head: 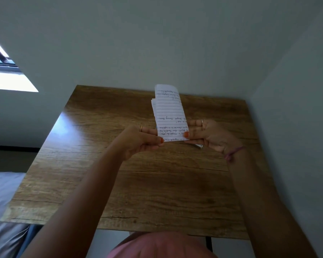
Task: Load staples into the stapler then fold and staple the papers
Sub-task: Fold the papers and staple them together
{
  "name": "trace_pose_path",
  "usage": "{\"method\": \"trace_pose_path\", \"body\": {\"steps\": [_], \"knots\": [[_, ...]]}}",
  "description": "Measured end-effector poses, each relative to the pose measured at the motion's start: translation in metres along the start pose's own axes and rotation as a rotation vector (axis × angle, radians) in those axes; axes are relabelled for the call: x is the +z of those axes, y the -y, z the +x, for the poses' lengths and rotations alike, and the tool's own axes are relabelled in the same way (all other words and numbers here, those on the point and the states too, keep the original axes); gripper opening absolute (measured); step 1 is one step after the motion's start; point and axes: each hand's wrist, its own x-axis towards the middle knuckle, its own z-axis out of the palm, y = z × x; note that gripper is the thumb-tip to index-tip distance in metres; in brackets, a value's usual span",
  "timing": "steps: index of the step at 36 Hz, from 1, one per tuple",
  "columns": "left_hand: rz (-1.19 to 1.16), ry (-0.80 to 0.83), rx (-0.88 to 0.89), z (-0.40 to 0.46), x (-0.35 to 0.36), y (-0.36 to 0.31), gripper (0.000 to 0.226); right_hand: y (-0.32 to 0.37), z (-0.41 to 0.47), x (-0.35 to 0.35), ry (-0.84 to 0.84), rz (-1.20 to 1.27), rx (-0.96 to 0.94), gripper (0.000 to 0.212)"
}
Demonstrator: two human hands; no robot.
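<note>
A folded stack of lined, handwritten papers [168,110] stands upright above the wooden table [138,192], folded into a narrow strip. My left hand [138,140] pinches its lower left corner with thumb and fingers. My right hand [211,135] grips the lower right edge, thumb on the front of the sheet. A small whitish-metal object [199,146], perhaps part of the stapler, peeks out on the table just under my right hand; most of it is hidden.
The table stands in a corner, with pale walls [175,43] behind and to the right. A window [2,67] is at the far left. A bed with grey sheets [2,202] lies left of the table.
</note>
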Motion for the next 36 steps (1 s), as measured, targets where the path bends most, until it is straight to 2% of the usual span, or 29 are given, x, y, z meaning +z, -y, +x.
{"method": "trace_pose_path", "body": {"steps": [6,11,17,20,24,32,36], "knots": [[-0.014,-0.002,0.002,0.000,-0.006,0.001,0.037,-0.006,0.001,0.004,-0.018,0.016,-0.010,0.049],[-0.065,-0.021,0.022,0.000,-0.013,-0.002,0.039,-0.009,0.002,0.014,-0.053,0.149,-0.014,0.042],[-0.384,-0.124,0.206,0.003,-0.006,0.000,0.025,-0.016,0.005,0.040,-0.129,0.362,-0.092,0.034],[-0.515,-0.136,0.252,0.003,0.008,0.008,0.026,-0.019,0.007,0.052,-0.160,0.469,-0.142,0.024],[-0.471,-0.118,0.242,0.001,0.033,0.021,0.029,-0.021,0.009,0.069,-0.138,0.490,-0.163,0.026],[-0.492,-0.178,0.331,0.005,0.042,0.021,0.019,-0.020,0.010,0.079,-0.113,0.557,-0.122,0.039],[-0.480,-0.190,0.335,0.008,0.041,0.020,0.006,-0.018,0.009,0.079,-0.077,0.570,-0.119,0.021]]}}
